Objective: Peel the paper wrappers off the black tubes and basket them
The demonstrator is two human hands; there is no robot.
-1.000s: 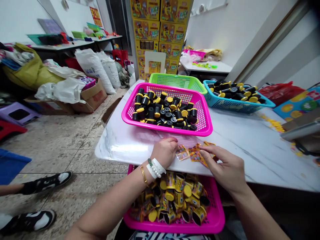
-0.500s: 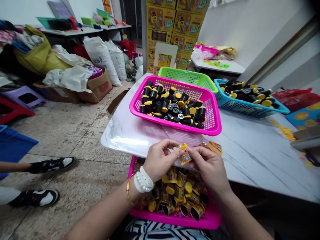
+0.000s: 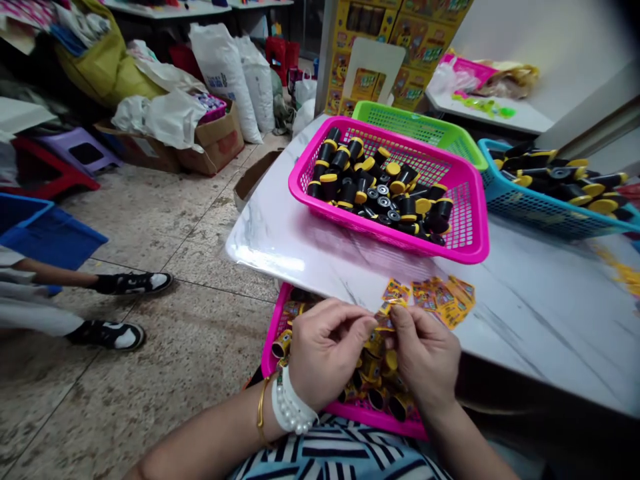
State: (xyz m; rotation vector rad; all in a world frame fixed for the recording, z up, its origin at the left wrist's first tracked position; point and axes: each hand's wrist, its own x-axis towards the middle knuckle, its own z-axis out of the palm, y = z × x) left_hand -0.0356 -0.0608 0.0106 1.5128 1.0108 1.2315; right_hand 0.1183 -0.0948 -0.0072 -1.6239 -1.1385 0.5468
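In front of me, both hands are pinched at a small yellow printed label [image 3: 384,319]. My left hand [image 3: 327,347], with a white band, beads and a gold bangle at its wrist, grips the label's left side. My right hand [image 3: 425,353] has thumb and forefinger on its right edge. Just beyond the fingertips another label [image 3: 396,291] lies at the table edge, beside a fanned group of labels [image 3: 445,300]. Beneath my hands, a pink basket [image 3: 273,347] on my lap holds several small black-and-yellow cylinders wrapped in printed labels [image 3: 371,367], partly hidden by the hands.
On the marbled white table [image 3: 520,300] stands a pink basket [image 3: 390,238] of plain black cylinders with yellow caps. Behind it are a green basket [image 3: 425,127] and a blue basket [image 3: 545,207]. A person's shoes [image 3: 117,333] and a blue bin [image 3: 60,233] are at left.
My view has swung down and left. The label, earlier spread flat and facing me between both hands, is now tilted and lower, mostly covered by the fingers. The labels on the table are more visible.
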